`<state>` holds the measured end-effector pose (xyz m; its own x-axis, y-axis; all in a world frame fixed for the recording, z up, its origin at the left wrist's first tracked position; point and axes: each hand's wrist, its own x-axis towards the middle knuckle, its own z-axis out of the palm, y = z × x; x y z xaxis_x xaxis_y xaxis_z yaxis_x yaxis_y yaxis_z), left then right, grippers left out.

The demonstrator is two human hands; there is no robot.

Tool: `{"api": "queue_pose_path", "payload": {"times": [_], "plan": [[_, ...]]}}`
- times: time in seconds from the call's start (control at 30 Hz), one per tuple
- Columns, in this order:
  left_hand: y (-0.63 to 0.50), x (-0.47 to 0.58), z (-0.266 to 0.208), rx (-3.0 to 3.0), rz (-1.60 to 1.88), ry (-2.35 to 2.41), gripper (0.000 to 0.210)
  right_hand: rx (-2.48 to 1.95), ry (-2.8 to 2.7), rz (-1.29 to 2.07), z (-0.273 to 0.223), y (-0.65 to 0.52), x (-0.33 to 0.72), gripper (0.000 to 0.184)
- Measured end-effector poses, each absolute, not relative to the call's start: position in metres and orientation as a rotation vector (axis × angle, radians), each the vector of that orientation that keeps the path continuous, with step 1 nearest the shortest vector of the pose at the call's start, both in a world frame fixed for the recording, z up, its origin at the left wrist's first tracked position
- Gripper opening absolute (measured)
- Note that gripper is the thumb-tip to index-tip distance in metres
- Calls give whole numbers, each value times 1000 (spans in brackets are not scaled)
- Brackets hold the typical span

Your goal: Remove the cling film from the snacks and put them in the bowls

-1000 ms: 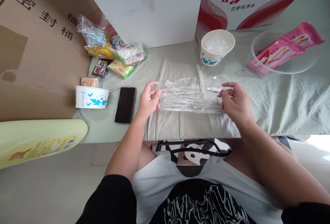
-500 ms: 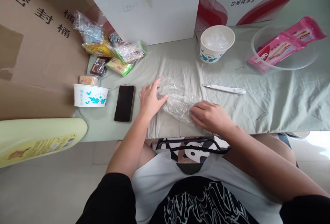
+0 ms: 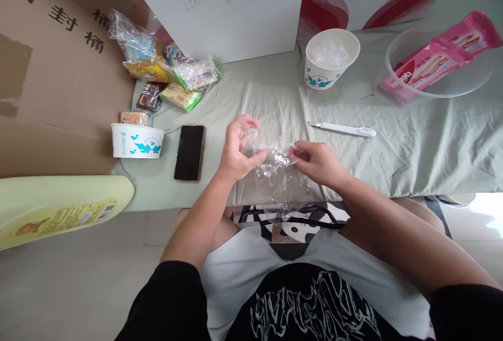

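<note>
A crumpled clear plastic bag [image 3: 283, 184] stretches between my hands, its lower part hanging over the table's front edge. My left hand [image 3: 239, 150] is curled around its left side, thumb and fingers on the film with a gap between them. On the right, my right hand [image 3: 316, 160] pinches the film between thumb and fingers. Right of the bag lies a white utility knife [image 3: 341, 129], apart from both hands. Behind it stands a paper cup [image 3: 322, 76] with crumpled clear plastic inside.
A phone [image 3: 189, 152], a paper bowl [image 3: 137, 141] and several packaged snacks [image 3: 181, 96] are at the left, beside a cardboard box [image 3: 70, 100]. A clear plastic bowl [image 3: 471, 87] with pink packets [image 3: 432, 66] stands right. A white box [image 3: 236, 16] stands behind.
Both hands have lifted the bag from the tabletop and drawn closer together. Its lower part now hangs toward my lap. My right hand has moved slightly up.
</note>
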<state>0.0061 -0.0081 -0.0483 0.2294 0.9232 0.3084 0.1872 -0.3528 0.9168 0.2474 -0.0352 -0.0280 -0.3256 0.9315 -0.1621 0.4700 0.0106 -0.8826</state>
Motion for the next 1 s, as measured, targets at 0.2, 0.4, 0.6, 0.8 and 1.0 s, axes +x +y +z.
{"api": "queue_pose_path", "payload": {"times": [0.2,0.4,0.6,0.8,1.0], "plan": [[-7,14,-38,991,736,954,62,-1249,-1391,1381,-23,-31,247,25],[-10,29,-32,978,837,1079,41,-1239,-1317,1623,-33,-27,245,42],[-10,21,-33,1011,859,1090,44,-1307,-1103,1536,-32,-21,250,17],[-6,17,-29,1035,706,1036,51,-1214,-1235,1706,-29,-22,257,35],[-8,11,-32,1199,921,1126,39,-1321,-1218,1479,-33,-25,256,33]]}}
